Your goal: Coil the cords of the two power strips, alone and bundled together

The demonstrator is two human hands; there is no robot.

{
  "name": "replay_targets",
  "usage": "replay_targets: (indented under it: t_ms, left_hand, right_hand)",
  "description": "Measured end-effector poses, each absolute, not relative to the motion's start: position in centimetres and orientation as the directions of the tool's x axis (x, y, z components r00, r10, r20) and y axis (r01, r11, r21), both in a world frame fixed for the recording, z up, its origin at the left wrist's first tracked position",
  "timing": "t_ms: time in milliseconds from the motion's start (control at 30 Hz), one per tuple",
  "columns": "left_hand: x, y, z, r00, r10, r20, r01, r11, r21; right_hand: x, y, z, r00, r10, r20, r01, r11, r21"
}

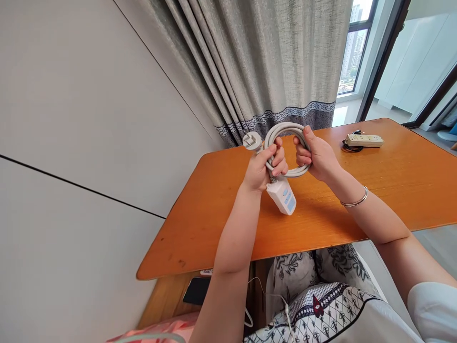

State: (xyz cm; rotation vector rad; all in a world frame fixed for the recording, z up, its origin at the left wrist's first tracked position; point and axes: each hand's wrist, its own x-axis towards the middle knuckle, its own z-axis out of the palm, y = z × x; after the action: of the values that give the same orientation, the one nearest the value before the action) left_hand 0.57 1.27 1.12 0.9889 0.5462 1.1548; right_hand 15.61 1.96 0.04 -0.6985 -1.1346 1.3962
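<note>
A white extension cord (287, 127) is wound into a round coil and held up over the wooden table. My left hand (267, 164) grips the coil's left side, near the plug (252, 140), which sticks out at the upper left with its prongs showing. Below that hand hangs the cord's white socket block (283, 195) with pale blue faces, tilted. My right hand (316, 152) is closed around the coil's right side, thumb on top.
A cream power strip (364, 140) with a dark cord lies at the right of the orange-brown table (221, 209). Behind stands a grey curtain (282, 57); a pale wall panel (89, 119) is at left. Below the table edge are a dark phone-like slab (196, 290) and a thin white cable (271, 294).
</note>
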Motion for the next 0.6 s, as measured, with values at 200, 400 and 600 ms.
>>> replay_targets:
  t_ms: [200, 400, 600]
  left_hand:
    - [0.7, 1.3, 0.8, 0.23, 0.949, 0.215, -0.398, -0.109, 0.911]
    - [1.1, 0.2, 1.7, 0.222, 0.965, 0.137, -0.441, -0.025, 0.897]
    - [1.1, 0.4, 2.0, 0.004, 0.964, 0.267, -0.527, -0.225, 0.819]
  right_hand:
    - [15.8, 2.6, -0.5, -0.106, 0.962, 0.253, -0.28, 0.215, -0.936]
    - [15.7, 3.1, -1.2, -0.183, 0.952, 0.244, -0.256, 0.194, -0.947]
    - [15.5, 3.6, -2.0, -0.287, 0.909, 0.304, -0.17, 0.264, -0.949]
